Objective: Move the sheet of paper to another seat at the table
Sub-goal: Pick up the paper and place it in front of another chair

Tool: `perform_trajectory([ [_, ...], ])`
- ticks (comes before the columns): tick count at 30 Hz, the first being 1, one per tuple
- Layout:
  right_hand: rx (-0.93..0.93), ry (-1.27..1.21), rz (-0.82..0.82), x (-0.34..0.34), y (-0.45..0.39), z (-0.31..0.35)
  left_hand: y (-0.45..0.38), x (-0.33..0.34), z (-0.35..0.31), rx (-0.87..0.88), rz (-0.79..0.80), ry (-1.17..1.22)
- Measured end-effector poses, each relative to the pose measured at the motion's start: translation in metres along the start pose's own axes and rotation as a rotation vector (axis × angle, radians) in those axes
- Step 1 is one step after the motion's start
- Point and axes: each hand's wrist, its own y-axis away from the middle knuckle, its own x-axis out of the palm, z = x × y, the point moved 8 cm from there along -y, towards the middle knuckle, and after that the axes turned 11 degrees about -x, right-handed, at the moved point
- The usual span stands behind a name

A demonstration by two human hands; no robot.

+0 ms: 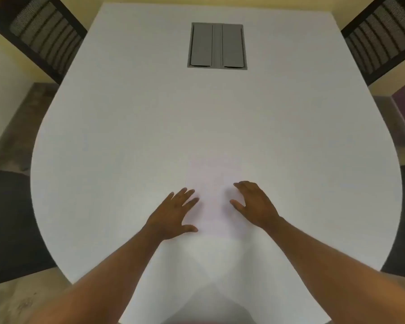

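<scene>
The sheet [212,183] lies flat on the near part of the white tabletop [126,136], straight in front of the person. It is very faint, a pale pinkish patch almost the colour of the surface, and its edges are hard to trace.

The left hand [173,213] lies palm down at the sheet's left edge, fingers spread and straight, fingertips at or just on the paper; its grip is released and holds nothing. The right hand [255,203] sits at the sheet's right side, fingers bent a little and arched over the paper, thumb pointing inward. Whether its fingertips touch the sheet cannot be told, and it grasps nothing. Both bare forearms reach in from the bottom of the view.

Farther along the tabletop's middle a grey cable hatch [217,45] with two flaps is set into the surface. A dark mesh-backed chair [40,31] stands at the far left corner, another chair [384,36] at the far right. Dark seats show at both near sides.
</scene>
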Motion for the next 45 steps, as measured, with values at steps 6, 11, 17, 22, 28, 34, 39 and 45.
perform_trajectory([
  [6,0.057,-0.028,0.074,0.007,-0.047,-0.027,-0.017,0.031,0.012,0.022,0.022,0.004],
  [11,0.108,-0.029,0.045,0.016,-0.073,-0.048,-0.027,0.026,0.01,0.036,-0.073,-0.024],
  [17,0.099,0.009,0.086,0.032,-0.077,-0.061,-0.029,0.026,0.009,0.048,-0.081,-0.062],
  [22,0.09,0.008,0.087,0.037,-0.076,-0.061,-0.029,0.023,0.008,0.052,-0.135,-0.053],
  [28,0.084,0.009,0.061,0.039,-0.077,-0.061,-0.03,0.023,0.007,0.052,-0.18,-0.036],
  [34,0.095,-0.149,-0.049,0.035,-0.078,-0.054,-0.03,0.023,0.009,0.058,-0.212,-0.015],
  [39,0.365,-0.647,-0.435,0.012,-0.067,-0.06,-0.03,0.022,0.008,0.059,-0.235,-0.006],
  [45,0.758,-1.004,-0.549,0.029,-0.026,-0.067,-0.031,0.022,0.009,0.054,-0.267,0.012],
])
